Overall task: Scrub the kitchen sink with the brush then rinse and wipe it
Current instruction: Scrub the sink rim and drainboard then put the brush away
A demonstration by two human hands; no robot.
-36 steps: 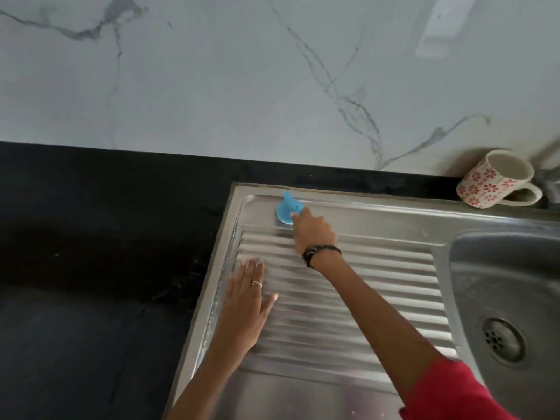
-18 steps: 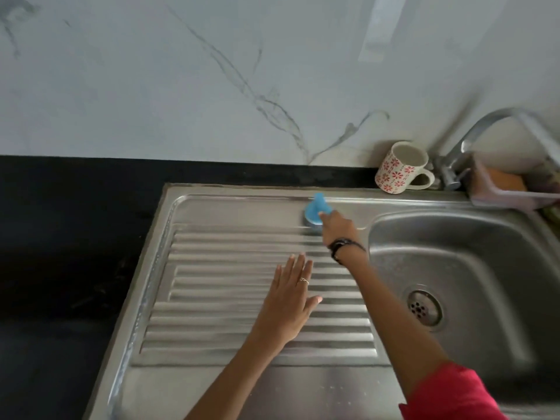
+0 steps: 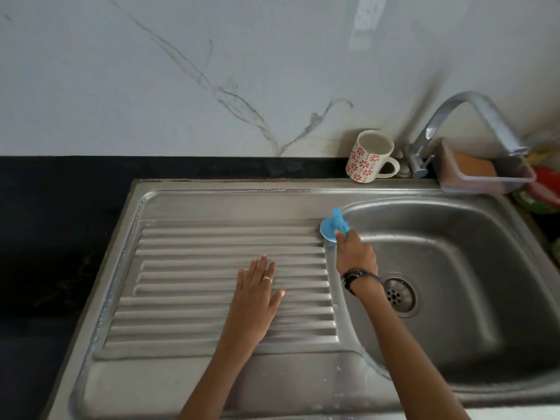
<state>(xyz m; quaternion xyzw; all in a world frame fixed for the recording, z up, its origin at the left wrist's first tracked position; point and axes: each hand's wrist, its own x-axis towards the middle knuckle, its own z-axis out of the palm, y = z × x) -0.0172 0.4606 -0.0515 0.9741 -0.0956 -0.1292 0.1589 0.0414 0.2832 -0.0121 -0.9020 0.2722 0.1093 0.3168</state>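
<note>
On sink (image 3: 212,204) | one brush (image 3: 331,229), right hand (image 3: 356,256) gripping | left hand (image 3: 257,295) flat

Right hand (image 3: 356,253) grips blue brush (image 3: 332,229) at sink (image 3: 212,204) basin's rim; left hand (image 3: 257,295) flat, apparently resting on drainboard ribs.

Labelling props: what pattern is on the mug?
Red flowers on white, mug, head view.
</note>
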